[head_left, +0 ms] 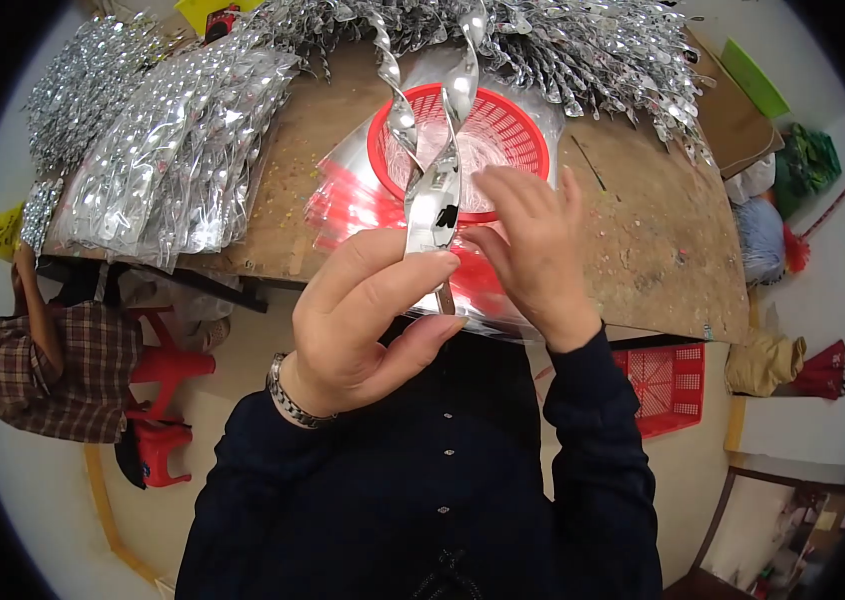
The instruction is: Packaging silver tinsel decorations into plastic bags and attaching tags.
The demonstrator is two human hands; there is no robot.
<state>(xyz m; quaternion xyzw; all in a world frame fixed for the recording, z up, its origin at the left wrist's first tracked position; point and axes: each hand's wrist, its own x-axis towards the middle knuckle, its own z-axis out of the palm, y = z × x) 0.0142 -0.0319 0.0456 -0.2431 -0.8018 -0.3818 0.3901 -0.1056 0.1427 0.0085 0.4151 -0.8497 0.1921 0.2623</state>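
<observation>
My left hand (363, 325) is closed, its thumb and fingers pinching the flat lower end of a pair of shiny silver twisted strips (432, 205). Both strips spiral upward and spread apart at the top. Just to the right, my right hand (545, 255) is raised with its fingers apart and nothing visible in them. Behind the strips a round red plastic basket (380, 160) holds a tangle of thin, clear-looking strands (488, 150). Clear plastic bags with red parts (348, 205) lie under and in front of the basket.
Bagged silver spirals (168, 165) cover the table's left side; loose ones (583, 60) are heaped along the back. A thin dark stick (590, 163) lies on the brown table (643, 240). A red crate (663, 385) is on the floor at right. Another person (58, 365) sits at left near red stools (168, 365).
</observation>
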